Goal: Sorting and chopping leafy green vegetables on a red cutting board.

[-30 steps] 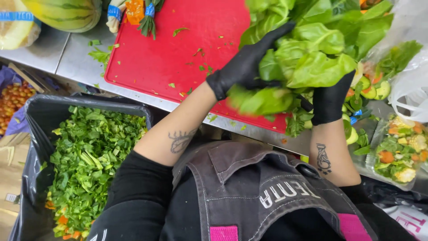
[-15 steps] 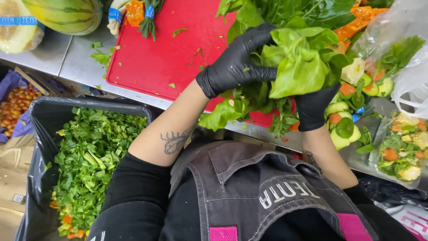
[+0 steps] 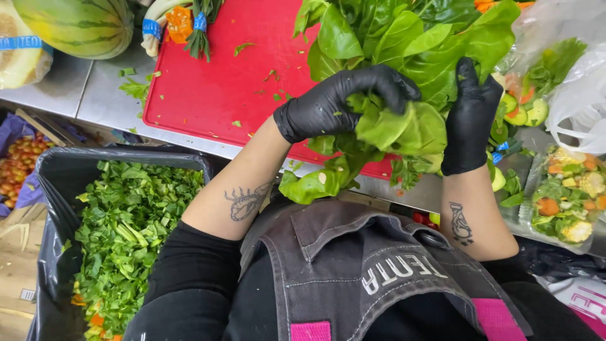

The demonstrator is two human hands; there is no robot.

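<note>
Both of my hands wear black gloves. My left hand (image 3: 344,101) is closed around a bunch of big green leaves (image 3: 404,129) at the near edge of the red cutting board (image 3: 221,82). My right hand (image 3: 470,117) presses flat against the right side of the same bunch. More large leaves (image 3: 404,31) spread over the board above my hands. Some leaves (image 3: 312,183) hang down over the counter edge toward my apron.
A black-lined bin (image 3: 126,164) full of chopped greens stands at lower left. A striped melon (image 3: 79,22) and banded vegetable bundles (image 3: 183,22) lie at the top left. Clear bags of mixed cut vegetables (image 3: 568,189) sit at right. A box of small tomatoes (image 3: 19,164) is at far left.
My left hand has slid along the bunch and closed tighter on it, and the leaves have gathered between both hands. The view has shifted slightly.
</note>
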